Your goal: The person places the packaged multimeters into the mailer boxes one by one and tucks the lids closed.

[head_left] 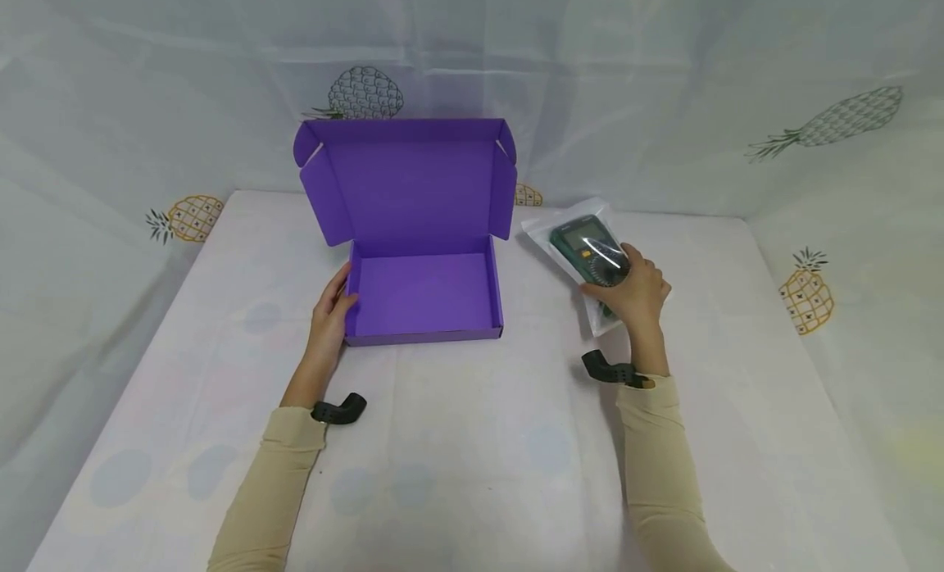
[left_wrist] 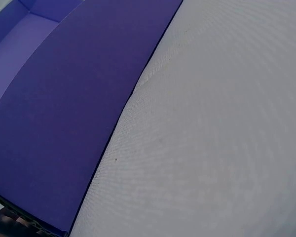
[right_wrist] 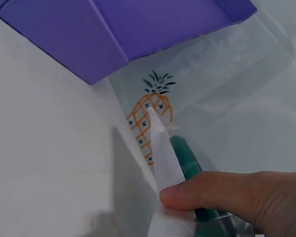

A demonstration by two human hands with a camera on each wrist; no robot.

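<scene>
A purple cardboard box (head_left: 424,293) stands with its lid raised at the back, and I see nothing inside it. My left hand (head_left: 329,314) holds the box's left wall, thumb over the rim and fingers along the outside. My right hand (head_left: 636,292) grips a green multimeter (head_left: 590,246) in a clear-fronted white plastic bag (head_left: 546,228), to the right of the box. In the right wrist view, the thumb (right_wrist: 202,192) presses on the bag beside the meter's green edge. The left wrist view shows mainly the box's purple wall (left_wrist: 74,113); the left fingers are mostly hidden.
The table (head_left: 442,441) is covered with a white cloth. Behind it hangs a pale curtain (head_left: 627,88) printed with pineapples, which also runs along both sides. Black wrist camera mounts (head_left: 341,409) stick out from both wrists.
</scene>
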